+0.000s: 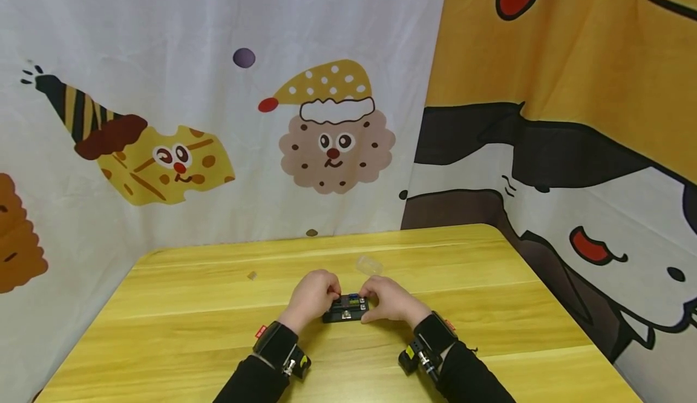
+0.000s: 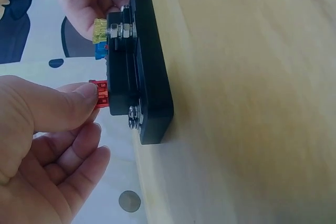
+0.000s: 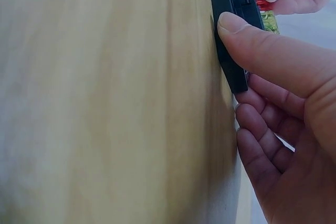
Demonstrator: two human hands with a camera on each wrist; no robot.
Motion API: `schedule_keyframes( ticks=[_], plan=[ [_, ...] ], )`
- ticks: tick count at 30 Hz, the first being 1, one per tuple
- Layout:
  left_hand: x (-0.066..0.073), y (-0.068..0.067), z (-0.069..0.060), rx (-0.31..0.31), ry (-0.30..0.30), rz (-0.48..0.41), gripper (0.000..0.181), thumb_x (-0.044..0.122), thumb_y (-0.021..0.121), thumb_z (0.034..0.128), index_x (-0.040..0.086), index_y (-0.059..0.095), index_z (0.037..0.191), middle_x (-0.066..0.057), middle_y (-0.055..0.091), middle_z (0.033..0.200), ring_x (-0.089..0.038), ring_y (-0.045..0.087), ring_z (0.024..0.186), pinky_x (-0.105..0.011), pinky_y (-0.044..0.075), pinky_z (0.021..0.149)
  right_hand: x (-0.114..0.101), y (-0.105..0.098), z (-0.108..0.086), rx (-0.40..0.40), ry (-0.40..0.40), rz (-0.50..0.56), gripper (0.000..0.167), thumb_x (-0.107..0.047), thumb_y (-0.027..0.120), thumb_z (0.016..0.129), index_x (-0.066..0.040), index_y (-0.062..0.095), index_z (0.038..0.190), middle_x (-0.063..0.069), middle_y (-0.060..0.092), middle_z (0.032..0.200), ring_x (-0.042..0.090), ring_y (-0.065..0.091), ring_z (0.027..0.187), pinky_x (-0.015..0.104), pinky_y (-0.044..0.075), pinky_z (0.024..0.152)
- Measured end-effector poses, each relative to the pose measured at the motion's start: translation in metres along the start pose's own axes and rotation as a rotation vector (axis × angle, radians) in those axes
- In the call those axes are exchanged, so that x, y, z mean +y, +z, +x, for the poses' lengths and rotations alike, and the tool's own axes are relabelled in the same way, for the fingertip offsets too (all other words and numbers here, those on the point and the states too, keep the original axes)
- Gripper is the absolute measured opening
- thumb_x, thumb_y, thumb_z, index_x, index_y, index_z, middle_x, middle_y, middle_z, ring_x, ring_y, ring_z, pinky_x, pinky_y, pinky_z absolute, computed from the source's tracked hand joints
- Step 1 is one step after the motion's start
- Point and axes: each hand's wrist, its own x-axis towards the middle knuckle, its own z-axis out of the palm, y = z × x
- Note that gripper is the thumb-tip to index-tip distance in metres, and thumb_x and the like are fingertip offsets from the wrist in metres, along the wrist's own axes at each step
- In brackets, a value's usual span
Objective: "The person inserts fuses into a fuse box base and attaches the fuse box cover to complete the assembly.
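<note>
A black fuse block [image 1: 336,317] lies on the wooden table between the two hands. My left hand [image 1: 311,299] pinches a red blade fuse [image 2: 102,94] between thumb and forefinger, at the top of the block. In the left wrist view its lower end meets the block; how deep it sits is hidden. Gripping the block's right end is my right hand [image 1: 393,301], with the thumb [image 3: 236,27] along the near side. A yellow blade fuse [image 2: 100,31] and a blue one [image 2: 101,51] stand in the block. Metal bolts with nuts [image 2: 135,117] show along its side.
Beyond the right hand a clear plastic container [image 1: 369,265] rests on the table [image 1: 190,312]. A small brownish piece [image 1: 252,275] lies farther left. A printed curtain [image 1: 201,221] hangs behind the table's back edge.
</note>
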Motion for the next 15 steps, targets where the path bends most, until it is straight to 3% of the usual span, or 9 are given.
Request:
schedule_keyframes(
  ticks=[8, 15],
  plan=[
    [0.0037, -0.0026, -0.0009, 0.0, 0.003, 0.001, 0.022, -0.001, 0.079, 0.0786, 0.014, 0.067, 0.07, 0.006, 0.055, 0.071, -0.01, 0.051, 0.066, -0.03, 0.046, 0.064, -0.0015, -0.0005, -0.0004, -0.002, 0.012, -0.002, 0.042, -0.025, 0.091, 0.071, -0.011, 0.068, 0.102, -0.002, 0.06, 0.101, 0.017, 0.059, 0.095, 0.038, 0.048, 0.088],
    [0.0041, -0.0014, -0.0001, -0.01, -0.028, 0.01, 0.024, 0.001, 0.08, 0.0786, 0.017, 0.066, 0.068, 0.008, 0.054, 0.069, -0.01, 0.049, 0.064, -0.028, 0.045, 0.063, -0.0041, -0.0013, -0.0012, -0.001, 0.013, 0.012, 0.042, -0.025, 0.091, 0.07, -0.01, 0.068, 0.102, -0.002, 0.06, 0.101, 0.018, 0.059, 0.095, 0.038, 0.048, 0.089]
  ],
)
